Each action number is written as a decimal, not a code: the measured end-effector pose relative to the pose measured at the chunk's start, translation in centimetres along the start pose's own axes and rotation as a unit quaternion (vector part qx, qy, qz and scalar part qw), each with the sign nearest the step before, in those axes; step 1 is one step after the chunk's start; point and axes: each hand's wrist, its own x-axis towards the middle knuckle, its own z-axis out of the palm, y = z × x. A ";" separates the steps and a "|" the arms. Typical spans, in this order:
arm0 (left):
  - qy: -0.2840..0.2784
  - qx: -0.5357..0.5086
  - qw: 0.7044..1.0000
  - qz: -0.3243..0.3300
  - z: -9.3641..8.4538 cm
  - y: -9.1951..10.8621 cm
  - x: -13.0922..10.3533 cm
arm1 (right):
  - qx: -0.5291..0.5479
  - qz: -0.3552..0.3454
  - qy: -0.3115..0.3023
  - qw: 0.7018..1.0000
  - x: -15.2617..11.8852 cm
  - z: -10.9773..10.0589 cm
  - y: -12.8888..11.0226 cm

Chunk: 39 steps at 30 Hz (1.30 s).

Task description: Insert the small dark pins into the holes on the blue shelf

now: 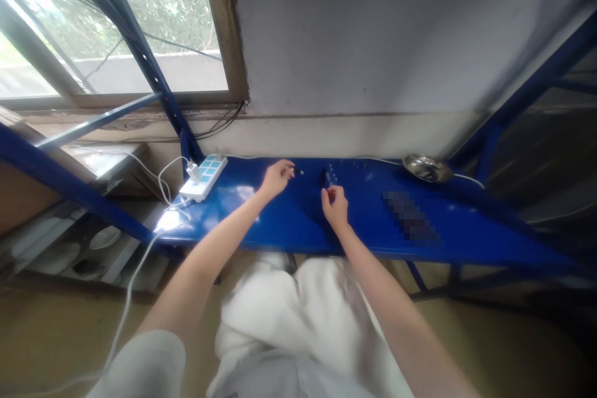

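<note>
My left hand [277, 178] is above the blue table [280, 217], its fingers closed on a small dark stick-like piece with a pale tip [299, 171]. The piece points to the right, and its exact kind is too small to make out. To the right, my right hand [336, 205] has thumb and fingers pinched together; whatever is between them is hidden. Just beyond its fingertips is a dark narrow object [323, 176]. I cannot tell whether the hand touches it. Several small pale pieces [331, 173] lie close beside that object.
A white power strip [205, 177] with a plugged-in charger stands at the table's left end. A shiny metal bowl [427, 168] sits at the back right. Nearer lies a pixelated dark object [410, 216]. Blue frame posts [144, 56] rise at the left, beside a window.
</note>
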 end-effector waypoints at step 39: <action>0.063 -0.238 0.965 -0.094 1.0 4.5 -4.6 | -0.007 -0.147 -0.195 0.970 1.9 -1.8 -8.0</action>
